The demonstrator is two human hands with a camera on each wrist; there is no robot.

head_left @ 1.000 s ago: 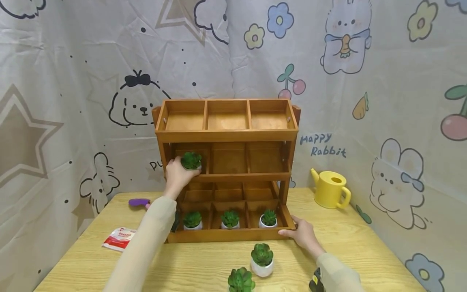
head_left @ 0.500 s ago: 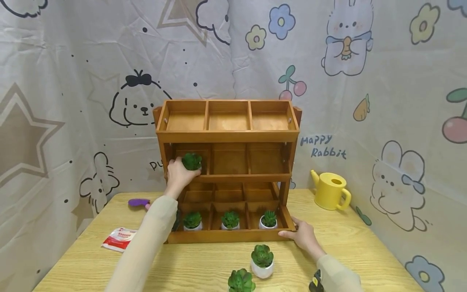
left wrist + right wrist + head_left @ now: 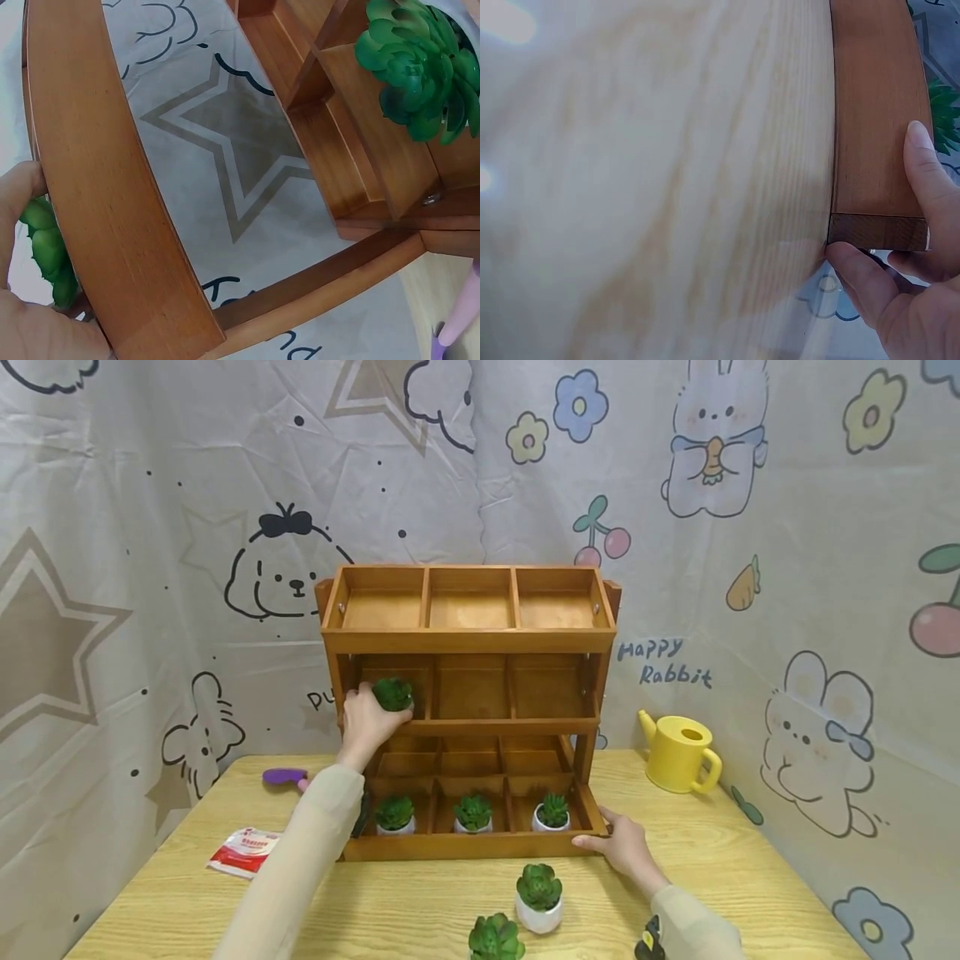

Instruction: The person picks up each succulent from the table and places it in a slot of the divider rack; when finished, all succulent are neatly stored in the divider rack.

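Observation:
My left hand [image 3: 367, 718] grips a potted succulent [image 3: 393, 693] in the left compartment of the wooden rack's [image 3: 468, 642] middle tier. In the left wrist view the fingers and the tier's front board partly hide this succulent [image 3: 49, 251]. At the rack's lower right corner, my right hand [image 3: 624, 843] holds the bottom tier, its thumb [image 3: 921, 146] against the front board. Three potted succulents stand in the bottom tier: left [image 3: 395, 814], middle [image 3: 473, 812] and right [image 3: 552, 812]. Two more, one whole [image 3: 539, 897] and one cut off by the frame [image 3: 496, 937], stand on the table before the rack.
A yellow watering can [image 3: 678, 752] stands right of the rack. On the left lie a red and white packet [image 3: 246, 852] and a purple-handled tool [image 3: 285, 776]. A small black and yellow object [image 3: 650, 939] is near the right sleeve. Patterned cloth [image 3: 262, 460] hangs behind the table [image 3: 390, 910].
The succulent in my left hand has sunk very slightly within the middle tier's left compartment. My right hand keeps its hold on the rack's corner.

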